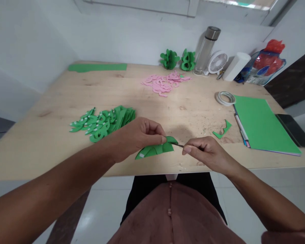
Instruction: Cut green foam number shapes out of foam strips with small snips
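Apparently mid-cut: left hand (pixel 139 137) pinches curved green paper piece (pixel 155 149) near front of pale wooden table (pixel 56 101); right hand (pixel 209 152) clamped on thin dark tool (pixel 178 145) meeting paper; next move likely needs steadiness.

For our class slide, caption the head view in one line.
The left hand pinches green paper while the right hand holds a thin dark tool to it, near green cutouts.

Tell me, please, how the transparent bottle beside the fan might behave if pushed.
The transparent bottle could tip if pushed high up, being tall and narrow. Its rounded body might roll once down, and its smooth-looking sides may be slippery.
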### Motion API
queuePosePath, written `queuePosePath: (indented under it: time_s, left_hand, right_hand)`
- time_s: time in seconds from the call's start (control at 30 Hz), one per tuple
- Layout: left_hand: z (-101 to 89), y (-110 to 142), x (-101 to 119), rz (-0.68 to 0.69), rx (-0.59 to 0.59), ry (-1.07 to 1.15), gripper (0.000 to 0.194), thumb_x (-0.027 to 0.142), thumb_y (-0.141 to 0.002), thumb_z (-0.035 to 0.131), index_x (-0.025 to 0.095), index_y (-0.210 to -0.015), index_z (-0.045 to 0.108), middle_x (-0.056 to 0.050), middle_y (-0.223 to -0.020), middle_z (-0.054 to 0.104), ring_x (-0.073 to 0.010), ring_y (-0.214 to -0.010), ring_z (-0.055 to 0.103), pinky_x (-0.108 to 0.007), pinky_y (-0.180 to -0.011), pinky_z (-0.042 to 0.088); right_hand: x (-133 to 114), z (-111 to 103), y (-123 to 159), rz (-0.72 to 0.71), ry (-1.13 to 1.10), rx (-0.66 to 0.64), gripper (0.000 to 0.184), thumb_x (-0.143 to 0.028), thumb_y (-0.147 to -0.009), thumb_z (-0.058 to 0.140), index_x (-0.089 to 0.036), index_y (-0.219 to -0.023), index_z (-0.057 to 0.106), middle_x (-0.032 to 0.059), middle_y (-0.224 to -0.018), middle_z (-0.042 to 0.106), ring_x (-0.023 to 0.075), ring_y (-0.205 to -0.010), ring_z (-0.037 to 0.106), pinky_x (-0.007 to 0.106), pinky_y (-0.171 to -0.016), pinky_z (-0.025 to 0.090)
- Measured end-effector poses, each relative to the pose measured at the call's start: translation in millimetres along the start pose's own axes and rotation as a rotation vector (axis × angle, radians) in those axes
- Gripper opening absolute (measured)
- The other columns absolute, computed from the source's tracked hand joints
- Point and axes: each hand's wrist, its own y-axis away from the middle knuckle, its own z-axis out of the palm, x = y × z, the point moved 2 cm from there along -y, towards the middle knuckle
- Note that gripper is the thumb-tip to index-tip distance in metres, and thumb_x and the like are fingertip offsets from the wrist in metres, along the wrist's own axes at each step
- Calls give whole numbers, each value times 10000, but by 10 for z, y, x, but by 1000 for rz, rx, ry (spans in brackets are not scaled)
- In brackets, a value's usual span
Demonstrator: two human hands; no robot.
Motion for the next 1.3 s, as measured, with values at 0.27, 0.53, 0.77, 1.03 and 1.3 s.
queuePosePath:
  time_s: [0.27,0.53,0.77,1.03,1.3]
  left_hand:
    - [1,-1,20,-9,-20,4,179,382,-666,742,210,-618,725,-12,-589,633,-147,-565,538,-243,-527,378]
    - [14,-3,63,-32,-39,-4,171,380,-633,745,214,-596,722,-11,-596,649,-148,-565,538,-243,-535,376]
    - [-1,-5,65,-11,-92,22,130,333,-660,734,218,-600,738,5,-587,630,-124,-562,508,-227,-538,355]
    - [-33,4,31,-20,-158,3,124,312,-691,719,219,-611,736,-1,-579,617,-138,-563,512,-239,-529,355]
    - [-26,3,83,-61,-190,-26,121,304,-659,716,196,-604,716,14,-574,602,-116,-555,490,-227,-541,351]
  right_hand:
    - [8,-48,-31,4,1,-43,445,-521,-917,568,-153,-712,710,-66,-509,315,87,-465,275,243,-425,200]
    - [53,-55,-35,77,-132,-120,448,-545,-906,587,-147,-745,717,-82,-498,324,79,-447,267,237,-420,202]
    - [67,-36,-33,122,-270,-197,454,-553,-911,578,-149,-756,713,-78,-480,382,83,-439,287,256,-445,224]
    - [40,15,-37,149,-349,-243,461,-568,-886,588,-150,-726,698,-87,-458,362,82,-422,258,264,-441,184]
    - [49,26,-17,139,-357,-249,466,-560,-900,588,-140,-739,709,-87,-461,372,79,-424,261,265,-446,178]
